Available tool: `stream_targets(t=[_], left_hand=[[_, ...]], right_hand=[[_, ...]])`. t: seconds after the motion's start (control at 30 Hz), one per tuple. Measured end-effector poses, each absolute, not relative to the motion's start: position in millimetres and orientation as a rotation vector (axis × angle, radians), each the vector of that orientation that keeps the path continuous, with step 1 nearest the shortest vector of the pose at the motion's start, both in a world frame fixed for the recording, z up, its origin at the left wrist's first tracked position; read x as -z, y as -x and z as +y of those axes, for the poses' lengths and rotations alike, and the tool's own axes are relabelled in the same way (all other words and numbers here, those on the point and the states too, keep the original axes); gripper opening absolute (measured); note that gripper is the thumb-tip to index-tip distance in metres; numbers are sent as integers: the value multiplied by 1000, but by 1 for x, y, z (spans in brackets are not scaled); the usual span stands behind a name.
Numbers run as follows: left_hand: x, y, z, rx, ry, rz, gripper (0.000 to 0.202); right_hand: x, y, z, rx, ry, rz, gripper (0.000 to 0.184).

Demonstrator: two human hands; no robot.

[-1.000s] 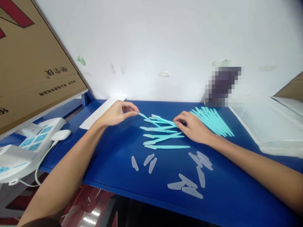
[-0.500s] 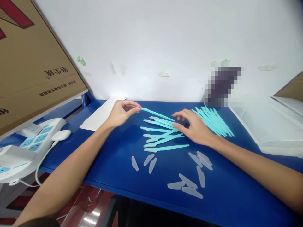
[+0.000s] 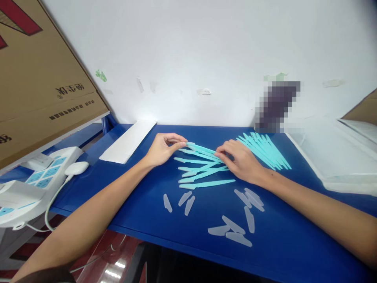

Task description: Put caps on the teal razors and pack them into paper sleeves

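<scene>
Turquoise eyebrow razors (image 3: 203,184) lie fanned out in a loose group on the blue table. My left hand (image 3: 163,151) pinches the blade end of a razor at the far side of this group. At the handle end, the thumb and fingers of my right hand (image 3: 241,159) are closed on a razor; whether it is the same one is hard to tell among the overlapping handles. Clear blade covers (image 3: 249,219) are scattered nearer me, in front of the razors. Beyond my right hand rests a second pile of razors (image 3: 268,151).
A white flat piece (image 3: 128,143) lies at the left. A white power strip (image 3: 44,177) with plugs and a cable stands beyond the table's left edge, below a large cardboard box (image 3: 44,70). At the right is a translucent plastic bin (image 3: 332,157); a white wall (image 3: 182,59) rises behind.
My left hand has moved right and down, lowering its razor onto the far side of the group. The fingers of my right hand have closed at the handle ends.
</scene>
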State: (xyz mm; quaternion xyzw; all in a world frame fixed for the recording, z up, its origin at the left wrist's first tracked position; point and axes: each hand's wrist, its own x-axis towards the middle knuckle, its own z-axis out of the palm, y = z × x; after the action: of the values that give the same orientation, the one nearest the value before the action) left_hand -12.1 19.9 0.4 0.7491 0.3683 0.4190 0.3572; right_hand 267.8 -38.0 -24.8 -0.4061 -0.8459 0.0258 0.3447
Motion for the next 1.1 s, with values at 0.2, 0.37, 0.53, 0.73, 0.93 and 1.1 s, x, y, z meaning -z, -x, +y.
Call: stream_targets(t=[0.2,0.37,0.53,0.73,0.93,1.1], left_hand=[[-13,14,15,-1086,-2084,889,22],[-12,23,20,-858,-2211,791,21],[6,24,33,-866,-2343,1076,30],[17,24,41,-584,-2610,1195,38],[20,22,40,-545,-2625,1234,35],[19,19,39,-635,-2587,1231,30]], right_hand=[[22,-266,-40,-103,1017,-2228,26],[22,-268,-34,-172,1271,-2165,28],[29,-271,-25,-209,1449,-2090,26],[29,-270,-20,-282,1526,-2070,27],[28,-270,-16,-370,1574,-2109,26],[30,-270,-19,-308,1527,-2121,26]])
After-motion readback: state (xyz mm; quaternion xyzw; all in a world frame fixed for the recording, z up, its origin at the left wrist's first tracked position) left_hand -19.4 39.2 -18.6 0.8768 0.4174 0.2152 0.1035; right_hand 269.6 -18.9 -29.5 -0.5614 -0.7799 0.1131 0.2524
